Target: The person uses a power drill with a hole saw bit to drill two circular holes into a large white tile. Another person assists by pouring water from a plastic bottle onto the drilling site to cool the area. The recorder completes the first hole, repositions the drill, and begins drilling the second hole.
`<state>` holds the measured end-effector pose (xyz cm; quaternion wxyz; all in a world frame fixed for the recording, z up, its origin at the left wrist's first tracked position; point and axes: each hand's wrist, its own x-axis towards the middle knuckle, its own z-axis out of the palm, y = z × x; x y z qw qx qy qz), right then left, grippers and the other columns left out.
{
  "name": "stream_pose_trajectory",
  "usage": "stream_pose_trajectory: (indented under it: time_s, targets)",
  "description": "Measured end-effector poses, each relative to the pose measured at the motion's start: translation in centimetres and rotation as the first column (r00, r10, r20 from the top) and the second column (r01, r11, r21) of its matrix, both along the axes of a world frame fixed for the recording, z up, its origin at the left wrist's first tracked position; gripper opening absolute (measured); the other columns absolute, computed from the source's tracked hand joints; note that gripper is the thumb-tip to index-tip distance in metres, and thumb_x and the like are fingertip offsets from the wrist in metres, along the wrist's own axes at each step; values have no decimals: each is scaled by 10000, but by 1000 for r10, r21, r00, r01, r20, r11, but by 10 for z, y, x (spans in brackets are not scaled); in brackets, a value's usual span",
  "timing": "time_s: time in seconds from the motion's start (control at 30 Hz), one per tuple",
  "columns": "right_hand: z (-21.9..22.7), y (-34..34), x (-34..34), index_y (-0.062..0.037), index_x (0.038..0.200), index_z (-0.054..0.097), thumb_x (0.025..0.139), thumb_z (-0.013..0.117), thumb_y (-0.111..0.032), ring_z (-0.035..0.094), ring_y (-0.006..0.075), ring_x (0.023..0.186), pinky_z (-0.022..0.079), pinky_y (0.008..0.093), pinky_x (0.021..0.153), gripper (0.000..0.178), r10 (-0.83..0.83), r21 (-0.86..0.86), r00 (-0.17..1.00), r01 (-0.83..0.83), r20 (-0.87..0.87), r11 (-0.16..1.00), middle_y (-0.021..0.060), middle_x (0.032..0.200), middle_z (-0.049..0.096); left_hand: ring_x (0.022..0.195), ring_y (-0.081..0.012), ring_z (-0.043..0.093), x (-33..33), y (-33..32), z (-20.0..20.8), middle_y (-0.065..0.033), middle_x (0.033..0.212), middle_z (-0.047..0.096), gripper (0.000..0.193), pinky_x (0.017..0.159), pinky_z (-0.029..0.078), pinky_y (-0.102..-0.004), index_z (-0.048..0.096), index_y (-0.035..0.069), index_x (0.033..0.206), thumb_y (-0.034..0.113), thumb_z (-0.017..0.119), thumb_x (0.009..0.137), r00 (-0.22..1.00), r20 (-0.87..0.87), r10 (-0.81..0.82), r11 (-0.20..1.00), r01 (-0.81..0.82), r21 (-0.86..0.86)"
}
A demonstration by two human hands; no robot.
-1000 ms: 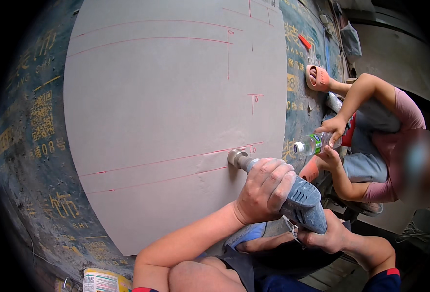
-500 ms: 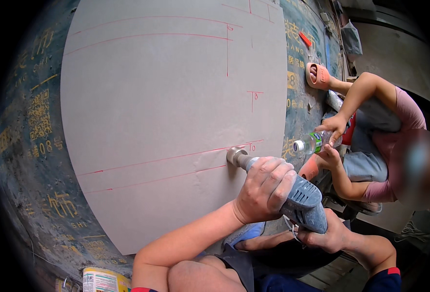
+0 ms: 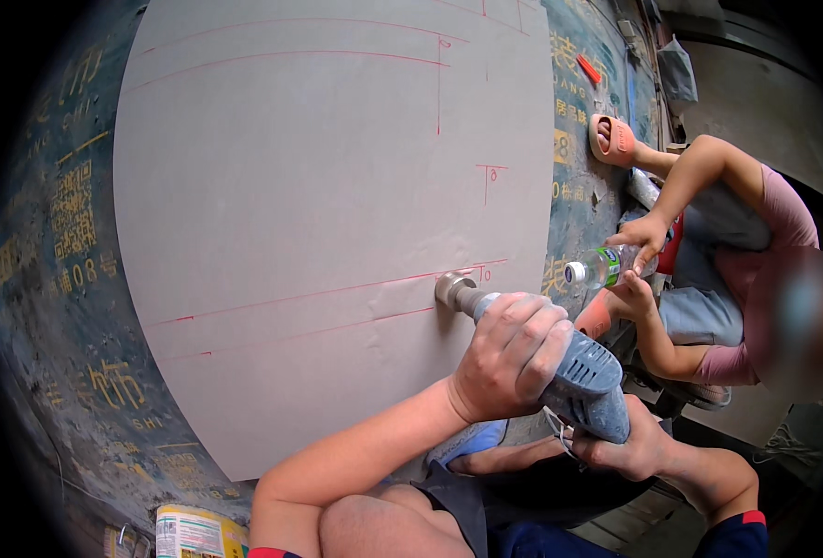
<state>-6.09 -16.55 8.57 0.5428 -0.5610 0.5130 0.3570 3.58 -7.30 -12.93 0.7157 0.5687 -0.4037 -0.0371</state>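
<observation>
A dusty grey-blue power drill (image 3: 590,377) slants across the lower middle, fitted with a short metal hole saw (image 3: 449,290). The saw's rim meets a large light-grey slab (image 3: 290,186), by the right end of two red marked lines. Around the front of the drill body wraps my left hand (image 3: 512,358), its fingers whitened with dust. My right hand (image 3: 630,445) grips the rear handle, lower right; most of those fingers are hidden behind it. Pale dust and faint wet-looking streaks show on the slab near the saw.
At right a crouching person holds a clear water bottle (image 3: 607,268) with a white cap beside the slab's edge. A printed dark green sheet (image 3: 67,270) lies under the slab. A red-orange object (image 3: 589,68) rests at upper right; a yellow-and-white bucket (image 3: 197,533) stands lower left.
The slab and its lines sit slightly higher in the picture. Both hands keep their hold on the drill, and the hole saw stays at the same spot on the slab.
</observation>
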Motion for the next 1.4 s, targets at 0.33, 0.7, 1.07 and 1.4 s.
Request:
stream_pose_trajectory:
  time_s: [0.33, 0.7, 1.07, 1.4]
  targets:
    - [0, 0, 0, 24, 1054, 670, 902, 713, -128, 611, 108, 781, 536, 315, 740, 219, 10, 12, 1000, -10, -10, 1000, 43, 834, 672, 1113, -387, 679, -6, 0, -1, -196, 1218, 668, 492, 1004, 533, -576, 515, 17, 1309, 122, 714, 871, 1000, -20, 7, 1000, -8, -4]
    - [-2, 3, -2, 37, 1027, 673, 884, 701, -104, 614, 113, 775, 537, 315, 731, 203, -39, 2, 999, 39, 15, 999, 52, 836, 679, 1126, -388, 680, -7, 1, -1, -200, 1226, 674, 491, 996, 541, -572, 514, 21, 1308, 114, 719, 872, 1000, -10, 13, 1000, -13, -9]
    - [-4, 3, -7, 13, 980, 692, 865, 716, -122, 653, 132, 773, 549, 332, 739, 179, 20, -23, 1000, -21, -4, 1000, 72, 838, 702, 1113, -382, 686, -7, 2, -1, -197, 1221, 682, 487, 976, 546, -571, 503, 26, 1304, 100, 719, 873, 999, 22, 28, 1000, -28, 7]
    - [-5, 2, -12, 20, 976, 697, 839, 743, -127, 705, 161, 807, 575, 347, 778, 206, 50, -35, 999, -51, -10, 998, 93, 869, 739, 1119, -381, 686, -8, 4, -1, -197, 1225, 683, 508, 986, 542, -579, 497, 27, 1308, 96, 727, 861, 1000, 16, 26, 1000, -26, 5]
